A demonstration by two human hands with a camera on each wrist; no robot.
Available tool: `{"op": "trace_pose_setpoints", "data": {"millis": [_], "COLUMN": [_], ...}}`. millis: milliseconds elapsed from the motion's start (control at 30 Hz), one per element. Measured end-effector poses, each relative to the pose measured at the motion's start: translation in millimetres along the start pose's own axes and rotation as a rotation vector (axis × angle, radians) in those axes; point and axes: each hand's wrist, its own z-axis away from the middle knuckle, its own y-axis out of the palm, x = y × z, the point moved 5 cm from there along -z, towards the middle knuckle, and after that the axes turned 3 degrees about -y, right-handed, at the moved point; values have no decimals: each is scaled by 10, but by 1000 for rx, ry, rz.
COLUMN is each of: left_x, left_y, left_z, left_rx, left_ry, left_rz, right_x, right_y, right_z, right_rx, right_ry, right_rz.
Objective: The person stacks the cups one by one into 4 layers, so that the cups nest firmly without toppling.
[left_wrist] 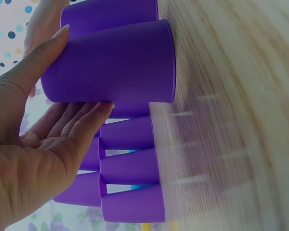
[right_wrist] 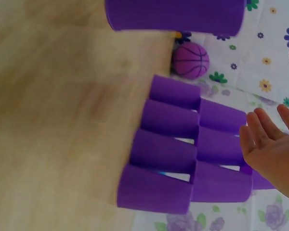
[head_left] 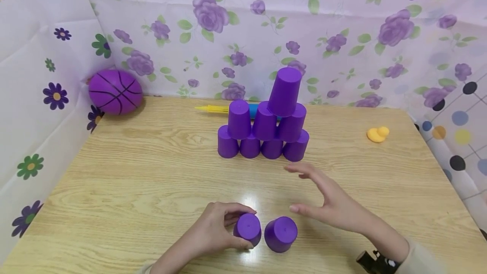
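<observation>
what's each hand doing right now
Left hand: grips a purple cup on the table.
Right hand: open, fingers spread, holding nothing.

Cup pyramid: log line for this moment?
left hand grips loose cup | right hand open, empty | pyramid standing

Bare table [head_left: 152, 181] lies open between the cup pyramid [head_left: 266, 126] and two near cups [head_left: 280, 234]

wooden table [head_left: 133, 181]; cup pyramid [head_left: 266, 126], 2 loose cups [head_left: 266, 231], ball [head_left: 115, 91], duck [head_left: 378, 134]
</observation>
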Motion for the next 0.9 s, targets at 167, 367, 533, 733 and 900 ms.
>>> {"op": "trace_pose_setpoints", "data": {"millis": [167, 367, 533, 733, 900], "left_x": [9, 18, -7, -4, 1], "left_y": [2, 7, 12, 11, 5], "left_z": [8, 5, -2, -18, -19], "left_rx": [-9, -4, 10, 12, -9], "left_ry": [21, 27, 35, 47, 60], "left_rz": [-16, -16, -16, -14, -63], "right_x": [-23, -11, 3, -23, -23], "right_y": [226, 422, 533, 576, 574], "right_z": [139, 262, 317, 301, 289], "right_rx": [133, 245, 288, 266, 262], "right_ry": [63, 23, -62, -117, -157], "right_rz": [-33, -46, -94, -120, -105]}}
